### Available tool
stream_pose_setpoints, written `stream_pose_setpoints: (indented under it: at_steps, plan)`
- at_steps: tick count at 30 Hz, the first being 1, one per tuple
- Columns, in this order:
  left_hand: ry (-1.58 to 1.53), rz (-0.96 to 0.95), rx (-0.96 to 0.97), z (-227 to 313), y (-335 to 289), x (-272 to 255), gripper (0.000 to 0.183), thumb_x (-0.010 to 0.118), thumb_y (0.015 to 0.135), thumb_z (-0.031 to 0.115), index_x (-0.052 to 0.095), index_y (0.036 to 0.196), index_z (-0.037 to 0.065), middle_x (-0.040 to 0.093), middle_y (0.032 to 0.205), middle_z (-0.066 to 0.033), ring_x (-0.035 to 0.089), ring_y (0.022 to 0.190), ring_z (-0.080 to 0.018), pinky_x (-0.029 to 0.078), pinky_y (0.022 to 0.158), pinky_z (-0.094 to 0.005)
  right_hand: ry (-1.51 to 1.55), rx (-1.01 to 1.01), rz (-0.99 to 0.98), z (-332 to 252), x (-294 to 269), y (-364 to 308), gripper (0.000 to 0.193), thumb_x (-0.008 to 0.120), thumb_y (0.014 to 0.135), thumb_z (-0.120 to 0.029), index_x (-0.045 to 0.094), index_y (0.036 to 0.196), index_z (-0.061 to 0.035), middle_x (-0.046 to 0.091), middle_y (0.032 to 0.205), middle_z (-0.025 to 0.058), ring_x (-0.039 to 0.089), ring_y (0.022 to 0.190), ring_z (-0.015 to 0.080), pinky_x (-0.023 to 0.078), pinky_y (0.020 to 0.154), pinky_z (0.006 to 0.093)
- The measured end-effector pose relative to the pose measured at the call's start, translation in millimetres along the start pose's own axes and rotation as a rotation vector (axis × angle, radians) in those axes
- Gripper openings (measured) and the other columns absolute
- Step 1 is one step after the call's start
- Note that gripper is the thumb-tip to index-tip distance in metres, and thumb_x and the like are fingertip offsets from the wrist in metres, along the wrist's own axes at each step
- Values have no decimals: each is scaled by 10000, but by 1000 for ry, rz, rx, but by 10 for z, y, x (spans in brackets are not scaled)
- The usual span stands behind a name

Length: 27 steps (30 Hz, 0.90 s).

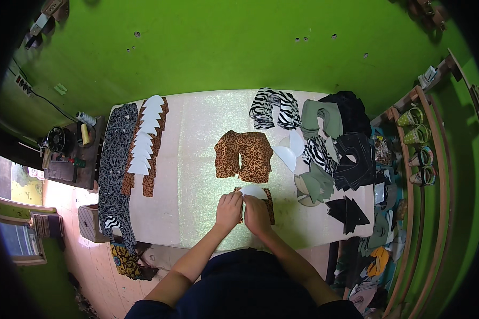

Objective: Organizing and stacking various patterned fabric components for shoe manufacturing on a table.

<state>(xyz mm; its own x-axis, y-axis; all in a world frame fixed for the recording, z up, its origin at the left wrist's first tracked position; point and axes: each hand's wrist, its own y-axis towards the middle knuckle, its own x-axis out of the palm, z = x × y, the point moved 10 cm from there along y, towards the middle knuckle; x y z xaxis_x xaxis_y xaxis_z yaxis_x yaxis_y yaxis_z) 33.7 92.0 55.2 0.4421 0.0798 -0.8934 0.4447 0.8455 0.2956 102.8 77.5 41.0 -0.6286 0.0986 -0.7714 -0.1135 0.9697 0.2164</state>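
A white curved piece (255, 190) is laid over brown patterned fabric (270, 209) on the tabletop (197, 223); its near side is met by left hand (229, 208) and right hand (256, 213), fingers curled, any grip hidden.

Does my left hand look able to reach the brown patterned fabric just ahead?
Likely yes: nothing stands between the left hand and the brown patterned fabric, though that hand seems busy by the white piece.

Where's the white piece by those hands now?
In the head view, the white piece lies slightly right of and below centre, on leopard-print fabric, by the left hand and right hand; a larger leopard-print pile lies beyond it.
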Motion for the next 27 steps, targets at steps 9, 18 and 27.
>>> stream_pose_setpoints:
  at_steps: [9, 18, 27]
  plan:
    - [64, -96, 34, -86, -199, 49, 336, 535, 742, 122, 592, 1054, 12, 551, 1162, -52, 507, 1022, -203, 366, 885, -342, -75, 33, 15, 213, -142, -206, 408, 476, 724, 32, 493, 1130, -8, 557, 1106, 136, 521, 1048, 258, 356, 942, 428]
    - [16, -47, -76, -119, -140, -15, 255, 578, 715, 126, 624, 950, 37, 576, 1087, -48, 509, 959, -196, 363, 822, -356, -172, 129, 131, 468, -440, -259, 321, 491, 730, 15, 493, 1048, -30, 577, 1019, 129, 541, 969, 281, 342, 954, 457]
    - [-50, -23, -200, -236, 186, 32, 289, 626, 710, 137, 550, 969, 34, 529, 983, -107, 516, 869, -261, 380, 779, -366, -125, 320, 223, 693, -487, -27, 271, 629, 750, -168, 550, 979, -46, 533, 932, 119, 492, 917, 301, 385, 790, 442]
